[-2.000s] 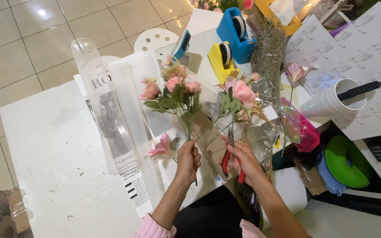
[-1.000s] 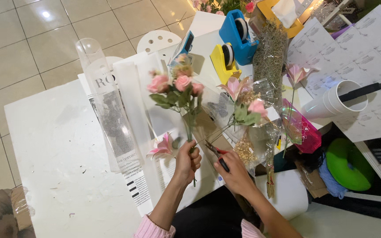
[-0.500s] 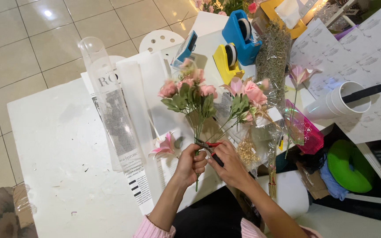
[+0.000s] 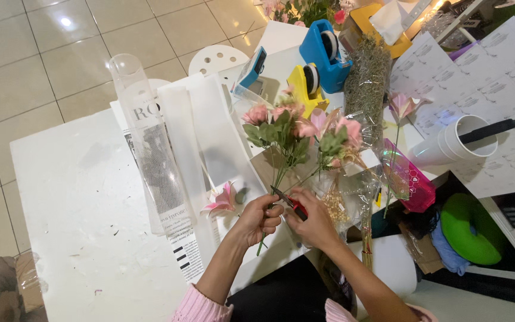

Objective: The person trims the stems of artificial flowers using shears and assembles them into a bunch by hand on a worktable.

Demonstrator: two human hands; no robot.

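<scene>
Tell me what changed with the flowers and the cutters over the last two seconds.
The right hand brought the red-handled cutters left, up to the stems below the pink flowers. The two flower bunches came together into one. The left hand kept gripping the stems; the loose pink bloom stayed on the table.

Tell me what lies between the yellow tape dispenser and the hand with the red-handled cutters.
In the head view, the pink flower bunch stands between the yellow tape dispenser and the right hand, which holds the red-handled cutters at its stems.
</scene>
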